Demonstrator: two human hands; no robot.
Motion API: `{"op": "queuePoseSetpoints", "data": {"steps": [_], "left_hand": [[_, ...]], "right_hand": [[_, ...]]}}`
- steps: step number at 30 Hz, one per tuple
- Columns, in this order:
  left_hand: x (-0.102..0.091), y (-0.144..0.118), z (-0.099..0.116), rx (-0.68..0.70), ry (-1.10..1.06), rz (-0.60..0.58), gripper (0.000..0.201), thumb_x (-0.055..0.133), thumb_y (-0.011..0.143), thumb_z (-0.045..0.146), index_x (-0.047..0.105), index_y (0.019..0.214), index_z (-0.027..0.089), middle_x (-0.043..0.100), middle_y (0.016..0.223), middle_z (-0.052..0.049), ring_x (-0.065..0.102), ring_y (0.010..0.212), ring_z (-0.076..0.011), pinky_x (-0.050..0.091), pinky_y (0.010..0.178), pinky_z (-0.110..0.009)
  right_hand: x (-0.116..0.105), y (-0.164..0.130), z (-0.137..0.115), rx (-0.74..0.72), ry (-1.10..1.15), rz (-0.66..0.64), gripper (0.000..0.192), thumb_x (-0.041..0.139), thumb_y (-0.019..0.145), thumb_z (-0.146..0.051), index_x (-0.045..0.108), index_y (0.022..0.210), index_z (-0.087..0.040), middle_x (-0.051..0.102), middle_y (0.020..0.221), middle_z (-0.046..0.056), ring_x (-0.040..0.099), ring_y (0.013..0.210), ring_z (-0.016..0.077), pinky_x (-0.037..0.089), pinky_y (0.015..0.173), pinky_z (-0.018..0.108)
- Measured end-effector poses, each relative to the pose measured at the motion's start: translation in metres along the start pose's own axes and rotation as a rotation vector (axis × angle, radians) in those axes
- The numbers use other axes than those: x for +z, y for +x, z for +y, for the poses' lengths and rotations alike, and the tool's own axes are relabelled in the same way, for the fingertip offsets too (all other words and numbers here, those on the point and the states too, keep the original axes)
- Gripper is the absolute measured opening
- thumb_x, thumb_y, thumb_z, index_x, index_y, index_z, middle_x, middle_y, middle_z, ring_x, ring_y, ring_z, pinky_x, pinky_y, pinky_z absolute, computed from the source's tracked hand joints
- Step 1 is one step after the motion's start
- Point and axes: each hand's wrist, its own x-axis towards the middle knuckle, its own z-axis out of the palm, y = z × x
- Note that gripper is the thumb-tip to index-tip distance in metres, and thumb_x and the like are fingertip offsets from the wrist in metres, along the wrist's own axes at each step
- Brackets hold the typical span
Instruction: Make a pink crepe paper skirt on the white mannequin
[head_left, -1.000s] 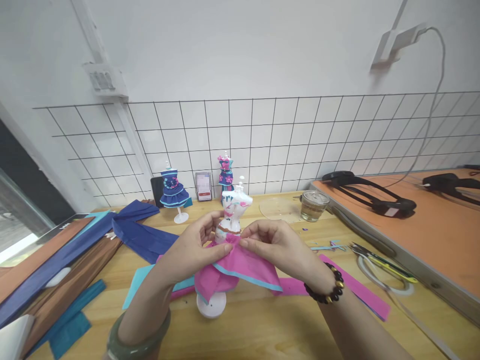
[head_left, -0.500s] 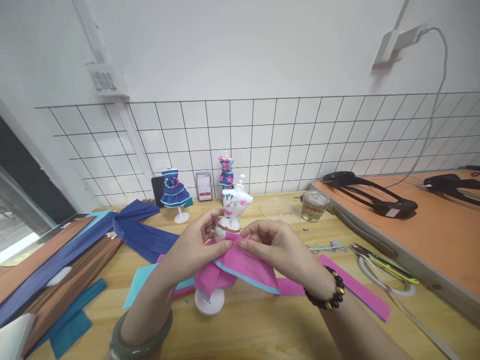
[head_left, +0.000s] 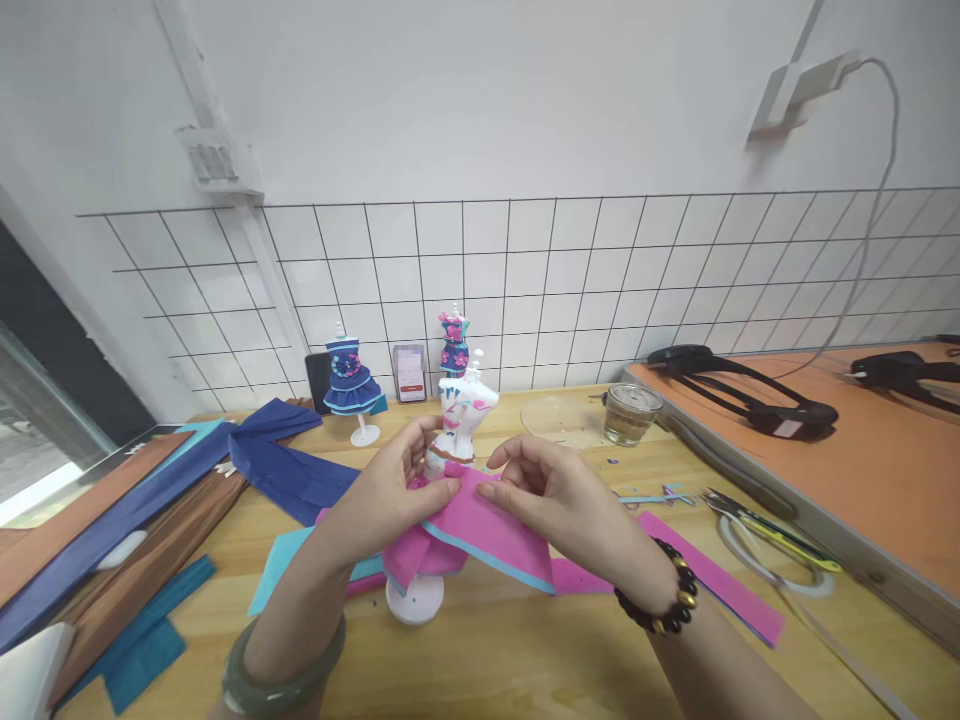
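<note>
A small white mannequin [head_left: 466, 408] stands on a round white base [head_left: 415, 600] in the middle of the wooden table [head_left: 517, 650]. A pink crepe-paper skirt with a light blue edge [head_left: 487, 535] wraps its waist. My left hand [head_left: 390, 490] pinches the paper at the waist from the left. My right hand [head_left: 551, 490] pinches the same paper from the right, fingertips almost meeting the left ones. A green bangle sits on my left wrist, a dark bead bracelet on my right.
Two dressed mini mannequins [head_left: 349, 380] [head_left: 453, 345] and a phone [head_left: 409, 372] stand by the tiled wall. Blue, brown and teal paper strips [head_left: 150, 490] lie at left, a pink strip [head_left: 720, 590] and scissors [head_left: 765, 525] at right, a glass jar [head_left: 628, 412] behind. An orange board [head_left: 862, 460] holds black headsets.
The hands and mannequin have stayed nearly in place; the fingers have shifted slightly along the pink paper at the waist, and the view has drifted a little.
</note>
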Motion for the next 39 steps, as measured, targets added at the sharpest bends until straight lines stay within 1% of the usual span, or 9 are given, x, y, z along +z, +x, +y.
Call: {"op": "queuePoseSetpoints", "data": {"steps": [5,8,13,16,19,22,28,34,39], "left_hand": [[-0.0005,0.0003,-0.0005,0.002,0.016,-0.011,0.046,0.063,0.079,0.027,0.045,0.122,0.025,0.054,0.123,-0.007,0.055,0.104,-0.0219,0.045,0.088,-0.034],[-0.0004,0.001,-0.0023,0.005,0.027,-0.002,0.047,0.063,0.079,0.028,0.045,0.122,0.025,0.053,0.125,-0.007,0.054,0.108,-0.0222,0.044,0.09,-0.034],[-0.0006,0.001,-0.0036,0.022,0.01,0.003,0.046,0.064,0.078,0.025,0.046,0.121,0.024,0.051,0.129,-0.008,0.048,0.118,-0.0239,0.04,0.096,-0.036],[-0.0011,0.0001,-0.0027,0.019,0.01,-0.002,0.046,0.064,0.079,0.026,0.046,0.122,0.023,0.05,0.13,-0.009,0.047,0.119,-0.0245,0.041,0.095,-0.035],[-0.0007,-0.0005,-0.0016,0.014,-0.002,-0.021,0.046,0.063,0.08,0.026,0.045,0.122,0.023,0.051,0.128,-0.009,0.049,0.117,-0.0241,0.042,0.092,-0.034],[0.0004,-0.0003,-0.0016,0.016,-0.034,-0.045,0.045,0.062,0.081,0.026,0.045,0.122,0.024,0.051,0.128,-0.008,0.05,0.113,-0.0231,0.043,0.089,-0.033],[0.0019,0.0007,-0.0033,0.009,-0.084,-0.063,0.044,0.063,0.08,0.025,0.045,0.121,0.026,0.051,0.126,-0.006,0.053,0.104,-0.0193,0.045,0.081,-0.028],[0.004,0.0006,-0.0031,0.013,-0.095,-0.066,0.043,0.064,0.08,0.025,0.046,0.12,0.024,0.055,0.116,-0.005,0.053,0.102,-0.0186,0.045,0.081,-0.028],[0.0048,0.0002,-0.0057,0.019,-0.118,-0.068,0.041,0.065,0.08,0.025,0.047,0.117,0.026,0.053,0.122,-0.004,0.052,0.107,-0.0184,0.044,0.083,-0.027]], "right_hand": [[-0.0014,-0.0002,-0.0051,0.019,-0.101,-0.045,0.024,0.057,0.082,-0.041,0.065,0.082,-0.019,0.049,0.059,-0.003,0.042,0.053,0.0103,0.03,0.045,0.021],[-0.0015,-0.0003,-0.006,-0.001,-0.113,-0.053,0.023,0.056,0.083,-0.038,0.064,0.075,-0.018,0.055,0.062,-0.002,0.045,0.057,0.011,0.033,0.048,0.022],[-0.0022,-0.0013,-0.0082,-0.105,-0.065,-0.057,0.015,0.055,0.085,-0.028,0.067,0.082,-0.02,0.065,0.076,0.0,0.054,0.067,0.0132,0.041,0.059,0.024],[-0.0028,-0.0019,-0.0103,-0.178,-0.064,-0.066,0.014,0.054,0.086,-0.024,0.068,0.088,-0.021,0.067,0.084,0.001,0.057,0.073,0.0135,0.042,0.064,0.024],[-0.0033,-0.002,-0.0105,-0.21,-0.072,-0.067,0.015,0.053,0.087,-0.022,0.068,0.09,-0.022,0.066,0.086,0.001,0.057,0.076,0.0133,0.043,0.066,0.024],[-0.0032,-0.0019,-0.0082,-0.224,-0.103,-0.027,0.013,0.055,0.086,-0.022,0.068,0.087,-0.021,0.066,0.082,0.0,0.055,0.071,0.0123,0.042,0.063,0.024],[-0.0017,-0.0012,-0.0042,-0.179,-0.133,0.051,0.008,0.059,0.083,-0.024,0.065,0.08,-0.02,0.062,0.068,-0.002,0.05,0.06,0.0107,0.037,0.054,0.022],[-0.0016,0.0001,-0.0041,-0.173,-0.096,0.068,0.01,0.058,0.084,-0.027,0.064,0.08,-0.019,0.063,0.07,-0.002,0.048,0.058,0.01,0.037,0.053,0.022],[-0.0017,0.0003,-0.0029,-0.16,-0.058,0.063,0.01,0.059,0.083,-0.027,0.063,0.079,-0.019,0.062,0.07,-0.002,0.048,0.058,0.0095,0.037,0.052,0.021]]}}
